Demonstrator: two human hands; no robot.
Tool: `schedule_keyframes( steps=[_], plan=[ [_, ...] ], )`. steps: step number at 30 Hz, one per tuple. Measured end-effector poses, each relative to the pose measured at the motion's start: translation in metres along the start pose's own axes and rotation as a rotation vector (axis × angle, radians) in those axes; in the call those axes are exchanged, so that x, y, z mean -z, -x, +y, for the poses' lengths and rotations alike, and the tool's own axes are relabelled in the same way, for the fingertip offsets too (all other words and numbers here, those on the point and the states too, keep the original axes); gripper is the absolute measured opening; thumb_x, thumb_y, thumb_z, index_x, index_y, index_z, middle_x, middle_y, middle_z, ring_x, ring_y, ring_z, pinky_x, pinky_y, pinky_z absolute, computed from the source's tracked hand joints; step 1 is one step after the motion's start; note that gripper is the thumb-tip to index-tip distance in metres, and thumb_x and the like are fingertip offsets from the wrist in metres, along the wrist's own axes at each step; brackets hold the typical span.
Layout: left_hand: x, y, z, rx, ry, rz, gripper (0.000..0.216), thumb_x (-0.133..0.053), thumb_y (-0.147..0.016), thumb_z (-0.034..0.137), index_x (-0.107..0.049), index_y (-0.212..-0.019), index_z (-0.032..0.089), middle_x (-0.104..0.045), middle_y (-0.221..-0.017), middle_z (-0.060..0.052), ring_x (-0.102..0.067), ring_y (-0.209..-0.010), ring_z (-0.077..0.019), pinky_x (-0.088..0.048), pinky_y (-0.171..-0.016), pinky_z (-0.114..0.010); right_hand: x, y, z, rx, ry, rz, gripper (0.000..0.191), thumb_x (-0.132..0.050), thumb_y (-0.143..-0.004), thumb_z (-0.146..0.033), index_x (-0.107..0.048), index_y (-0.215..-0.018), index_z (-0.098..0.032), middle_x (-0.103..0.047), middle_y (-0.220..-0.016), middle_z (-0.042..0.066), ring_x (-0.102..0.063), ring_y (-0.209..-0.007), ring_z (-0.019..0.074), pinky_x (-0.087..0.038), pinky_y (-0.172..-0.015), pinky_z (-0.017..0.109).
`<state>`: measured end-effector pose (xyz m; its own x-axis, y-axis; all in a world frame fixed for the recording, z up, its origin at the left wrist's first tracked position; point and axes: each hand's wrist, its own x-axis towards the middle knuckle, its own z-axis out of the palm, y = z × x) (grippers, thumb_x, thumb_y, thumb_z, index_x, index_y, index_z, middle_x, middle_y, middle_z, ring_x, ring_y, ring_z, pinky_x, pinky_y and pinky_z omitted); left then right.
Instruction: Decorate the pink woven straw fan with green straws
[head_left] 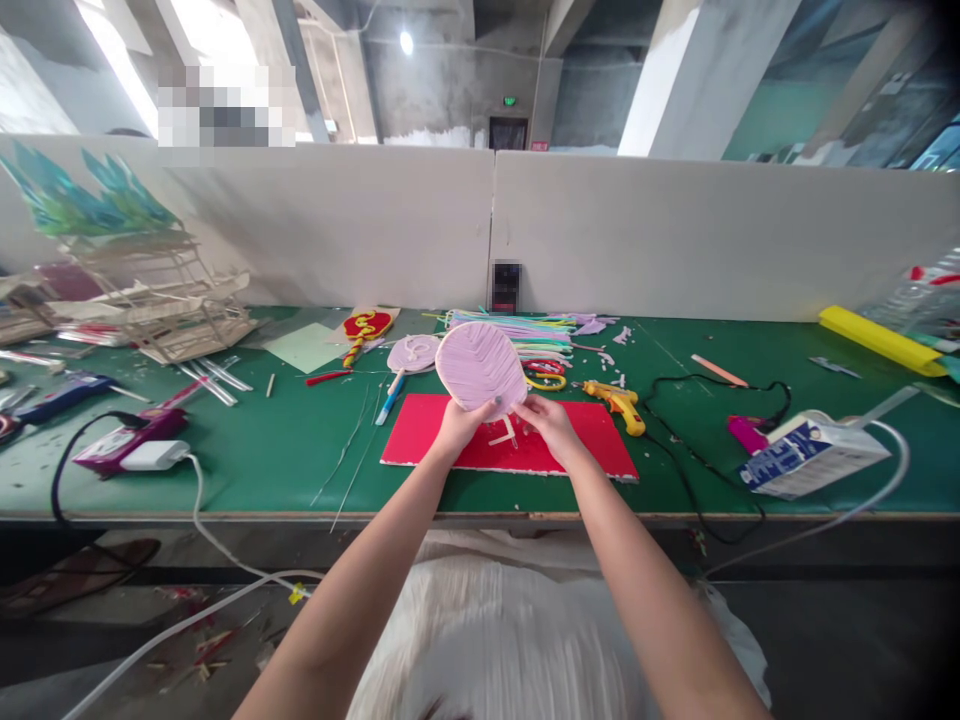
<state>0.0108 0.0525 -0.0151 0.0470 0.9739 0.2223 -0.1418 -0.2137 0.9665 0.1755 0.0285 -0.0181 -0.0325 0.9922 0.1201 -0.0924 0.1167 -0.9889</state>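
Observation:
Both my hands hold up a pale purple oval craft fan [481, 366] with ribbed lines over a red sheet [435, 436] on the green table [300, 460]. My left hand [459, 425] pinches the fan's lower left edge. My right hand [548, 420] grips its lower right edge near a small pale handle piece [507, 433]. The fingers of both hands are closed on the fan.
A yellow glue gun [616, 402] lies right of the red sheet, with black cable [705, 420] beyond. A second purple oval [413, 352], coloured strips [525, 328], a blue pen [390, 398], a white box [810, 455], a wooden model [172, 310] and a purple tool [127, 440] surround. White partition behind.

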Motion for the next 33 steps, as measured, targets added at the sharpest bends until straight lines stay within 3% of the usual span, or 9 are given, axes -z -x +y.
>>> schedule_keyframes(
  steps=[5, 33],
  plan=[
    [0.0007, -0.0007, -0.004, -0.022, -0.002, -0.043, 0.053, -0.073, -0.06, 0.037, -0.063, -0.105, 0.011, -0.065, -0.109, -0.011, -0.057, -0.106, -0.0265, -0.043, -0.096, -0.039, -0.0009, -0.001, 0.0016, 0.064, 0.008, -0.036, 0.031, -0.07, -0.064, -0.041, -0.066, -0.087, -0.02, -0.067, -0.086, 0.003, -0.059, -0.081, 0.0191, -0.044, -0.072, 0.03],
    [0.0003, -0.0002, -0.0049, 0.003, 0.033, -0.019, 0.051, -0.075, -0.057, 0.036, -0.065, -0.1, 0.012, -0.066, -0.106, -0.01, -0.058, -0.105, -0.0271, -0.043, -0.095, -0.04, -0.001, -0.0017, 0.0039, 0.096, 0.01, -0.02, 0.03, -0.07, -0.064, -0.041, -0.064, -0.081, -0.017, -0.066, -0.08, 0.002, -0.059, -0.077, 0.0171, -0.043, -0.072, 0.029]
  ],
)
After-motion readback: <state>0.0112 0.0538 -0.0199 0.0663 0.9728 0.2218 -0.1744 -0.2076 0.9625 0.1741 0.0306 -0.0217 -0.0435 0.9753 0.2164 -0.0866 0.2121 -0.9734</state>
